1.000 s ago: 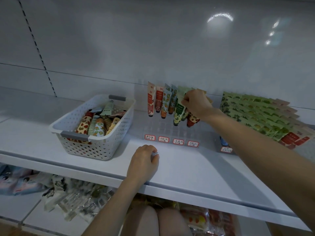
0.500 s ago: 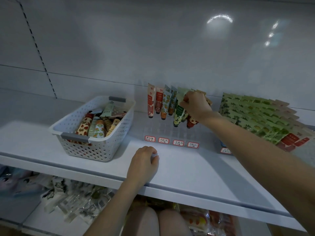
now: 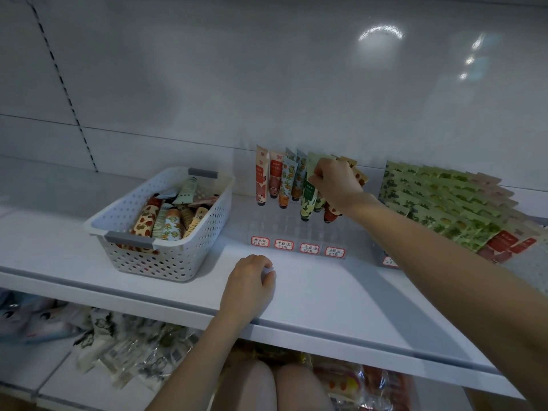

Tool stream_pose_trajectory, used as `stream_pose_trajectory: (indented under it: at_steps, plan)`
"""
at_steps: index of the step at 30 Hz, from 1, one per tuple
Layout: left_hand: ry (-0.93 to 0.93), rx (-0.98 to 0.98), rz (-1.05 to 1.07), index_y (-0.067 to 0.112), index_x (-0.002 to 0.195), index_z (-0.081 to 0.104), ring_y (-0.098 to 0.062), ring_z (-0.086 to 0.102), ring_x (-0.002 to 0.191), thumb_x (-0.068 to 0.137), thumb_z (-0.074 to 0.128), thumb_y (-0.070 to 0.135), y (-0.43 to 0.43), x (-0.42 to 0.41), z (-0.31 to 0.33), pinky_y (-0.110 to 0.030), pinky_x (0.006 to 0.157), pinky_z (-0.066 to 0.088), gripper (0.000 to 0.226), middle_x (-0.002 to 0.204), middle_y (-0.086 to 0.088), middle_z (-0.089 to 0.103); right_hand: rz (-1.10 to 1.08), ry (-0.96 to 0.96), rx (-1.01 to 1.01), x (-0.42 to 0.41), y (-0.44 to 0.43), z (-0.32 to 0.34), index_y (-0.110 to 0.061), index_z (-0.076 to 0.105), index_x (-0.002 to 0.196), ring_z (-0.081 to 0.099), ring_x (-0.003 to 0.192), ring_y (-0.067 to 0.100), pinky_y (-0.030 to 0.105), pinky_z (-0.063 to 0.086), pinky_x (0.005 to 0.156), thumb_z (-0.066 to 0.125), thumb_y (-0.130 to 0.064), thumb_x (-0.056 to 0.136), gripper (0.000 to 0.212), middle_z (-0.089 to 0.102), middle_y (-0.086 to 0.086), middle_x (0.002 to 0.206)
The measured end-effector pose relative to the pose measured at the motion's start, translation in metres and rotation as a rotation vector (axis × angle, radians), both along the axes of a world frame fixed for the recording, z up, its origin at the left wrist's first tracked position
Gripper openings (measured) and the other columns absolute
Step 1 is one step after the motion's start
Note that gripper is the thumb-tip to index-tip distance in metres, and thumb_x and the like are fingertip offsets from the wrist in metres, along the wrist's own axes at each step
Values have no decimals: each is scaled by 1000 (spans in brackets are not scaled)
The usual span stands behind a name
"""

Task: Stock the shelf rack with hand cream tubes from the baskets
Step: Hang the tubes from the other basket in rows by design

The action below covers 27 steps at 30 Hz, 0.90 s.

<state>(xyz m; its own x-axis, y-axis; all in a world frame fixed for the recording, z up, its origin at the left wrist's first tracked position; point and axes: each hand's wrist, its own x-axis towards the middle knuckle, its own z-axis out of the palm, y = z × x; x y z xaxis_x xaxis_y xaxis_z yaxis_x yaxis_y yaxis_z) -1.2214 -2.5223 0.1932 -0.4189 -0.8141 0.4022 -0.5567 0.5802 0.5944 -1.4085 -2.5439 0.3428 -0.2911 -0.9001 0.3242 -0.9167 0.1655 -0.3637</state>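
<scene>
A clear rack [image 3: 296,229] with red-bordered labels stands on the white shelf, holding several hand cream tubes [image 3: 284,182] upright, caps down. My right hand [image 3: 335,182] reaches over the rack's right columns, fingers pinched on the top of a green tube [image 3: 308,197] that stands in the rack. My left hand [image 3: 249,286] rests curled on the shelf in front of the rack, with something small and pale at its fingertips. A white perforated basket [image 3: 166,256] at the left holds several more loose tubes [image 3: 166,223].
A fanned row of green and red flat packets [image 3: 450,203] lies to the right of the rack. The shelf's front edge [image 3: 355,336] runs below my left hand. Bagged goods [image 3: 124,348] fill the lower shelf, and my knees show beneath.
My right hand has stayed on the green tube at the rack, shifting only slightly. My left hand has not moved.
</scene>
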Motion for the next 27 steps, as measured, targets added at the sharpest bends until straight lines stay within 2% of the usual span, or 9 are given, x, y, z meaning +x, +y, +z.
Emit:
stream_pose_trajectory:
  at_steps: [3,5,11,16,19,22,24,25,27]
  plan:
    - [-2,-2,1,9,96,62,-10,50,88,90,53,17,0,0,1,-15,75,36,14,96,-1,62,-10,6,-6,-1,2,-2,4,57,89,59,67,27,30,45,55,49,-13,94,20,64,20,84]
    - [-3,-3,5,9,96,62,-10,50,87,90,53,17,0,0,0,-14,75,35,13,95,0,62,-16,14,-15,-1,3,-2,4,58,90,53,64,23,27,41,52,49,-15,94,21,64,19,84]
    - [0,8,18,10,95,62,-9,51,85,90,52,17,1,-1,1,-13,74,35,13,93,1,61,-4,7,-34,0,7,0,6,59,97,64,77,34,33,49,61,51,-18,94,25,66,22,87]
    - [0,29,12,10,95,61,-10,51,84,91,51,17,3,-1,4,-15,74,37,13,93,0,61,-25,27,-54,1,14,8,8,59,101,63,86,36,43,53,75,51,-19,94,30,65,24,95]
    - [-41,18,19,11,93,60,-10,51,84,93,49,20,5,1,7,-15,74,38,14,94,-2,62,-36,61,-57,-1,17,13,2,59,102,62,85,33,46,54,76,50,-26,95,30,65,18,97]
    - [-149,-76,-21,11,90,54,-11,47,82,96,44,24,13,2,20,-16,71,35,18,102,-7,61,-47,169,-109,-3,22,23,-4,59,104,61,86,29,37,52,74,48,-31,96,30,65,13,97]
    - [-148,-165,-13,7,105,61,-18,54,93,95,48,23,18,5,37,-24,80,42,23,111,-8,61,-7,151,-201,0,24,32,-3,61,103,59,84,27,32,48,71,50,-29,95,29,65,13,95]
    - [-125,-220,-10,5,108,63,-23,58,96,93,52,19,19,10,47,-31,81,47,23,109,-10,63,35,108,-240,3,24,37,-3,62,101,58,82,24,31,47,71,52,-27,94,27,65,13,94]
    - [-57,-319,25,1,98,67,-30,63,88,87,58,12,17,23,71,-36,72,52,18,97,-14,66,130,11,-271,13,22,44,-2,64,99,56,80,18,27,46,72,54,-23,93,23,66,11,93]
